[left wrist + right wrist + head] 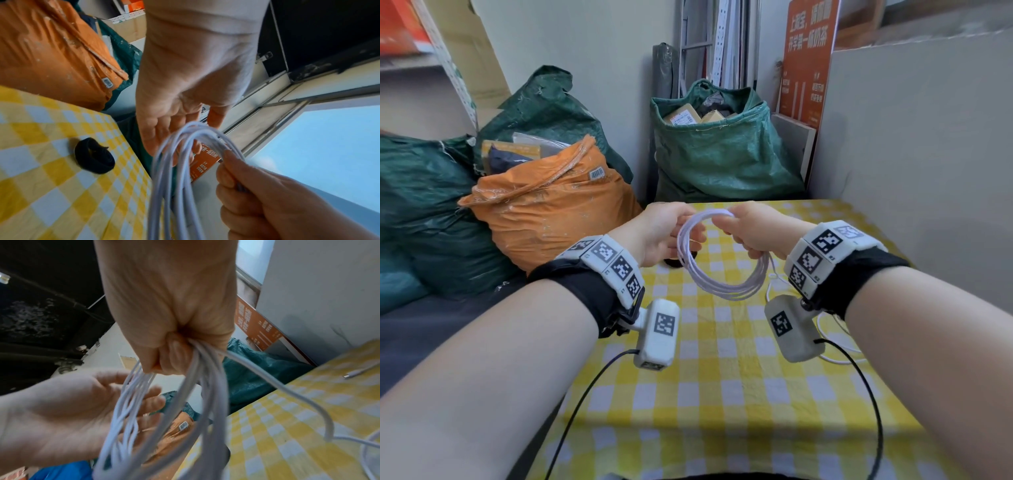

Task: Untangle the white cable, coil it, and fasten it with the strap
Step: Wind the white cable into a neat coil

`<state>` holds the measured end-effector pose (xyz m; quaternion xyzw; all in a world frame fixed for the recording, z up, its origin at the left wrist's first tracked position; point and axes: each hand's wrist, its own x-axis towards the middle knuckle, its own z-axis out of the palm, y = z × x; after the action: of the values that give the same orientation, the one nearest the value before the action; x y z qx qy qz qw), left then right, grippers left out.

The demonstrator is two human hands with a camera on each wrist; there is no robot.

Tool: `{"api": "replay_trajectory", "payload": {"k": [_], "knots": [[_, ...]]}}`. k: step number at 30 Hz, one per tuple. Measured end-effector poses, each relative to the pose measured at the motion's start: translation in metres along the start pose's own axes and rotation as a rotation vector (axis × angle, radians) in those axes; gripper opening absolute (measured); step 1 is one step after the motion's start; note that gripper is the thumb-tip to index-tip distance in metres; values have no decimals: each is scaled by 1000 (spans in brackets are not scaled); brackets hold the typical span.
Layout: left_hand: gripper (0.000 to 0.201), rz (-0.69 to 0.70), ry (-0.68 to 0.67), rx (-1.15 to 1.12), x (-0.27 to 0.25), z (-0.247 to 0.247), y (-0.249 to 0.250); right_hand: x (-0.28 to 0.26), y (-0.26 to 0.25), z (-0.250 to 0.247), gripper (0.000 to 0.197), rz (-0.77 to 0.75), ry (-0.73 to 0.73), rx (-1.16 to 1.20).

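While the right hand [748, 230] grips the gathered loops of the cable [717, 270] in a closed fist above the table [722, 394], the left hand [664, 233] is beside the coil with fingers spread and relaxed, palm toward the loops — holding nothing, as far as the wrist views show. Most of the cable looks coiled into several rounds, so the untangling seems largely done. A loose tail runs from the fist down to the cloth, where its plug [352, 374] lies — that length, I judge, has yet to be wound in. The strap [93, 155], a rolled black band, lies on the table near the left hand, untouched; fastening remains.
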<state>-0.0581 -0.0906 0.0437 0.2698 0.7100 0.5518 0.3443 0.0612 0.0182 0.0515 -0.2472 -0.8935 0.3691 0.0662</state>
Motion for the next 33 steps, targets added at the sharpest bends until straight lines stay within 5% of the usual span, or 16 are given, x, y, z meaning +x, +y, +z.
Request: {"api": "replay_trajectory", "payload": {"k": [4,8,16,20,27,33], "knots": [[37,81,-142,192,-2,4,10,-6,-13,8,30,-58,-69,-265],[54,61,-141,443,-8,16,13,-12,-25,12,11,-114,-56,-442],[73,103,-158,434,-6,17,6,-15,-27,11,14,-43,-85,-229],[59,76,-227,453,-8,17,7,-11,-16,8,42,28,-38,-100],[46,92,-31,280,-3,9,6,-7,1,1,4,6,69,226],[46,82,92,-151,3,5,2,-7,9,-6,21,52,66,613]]}}
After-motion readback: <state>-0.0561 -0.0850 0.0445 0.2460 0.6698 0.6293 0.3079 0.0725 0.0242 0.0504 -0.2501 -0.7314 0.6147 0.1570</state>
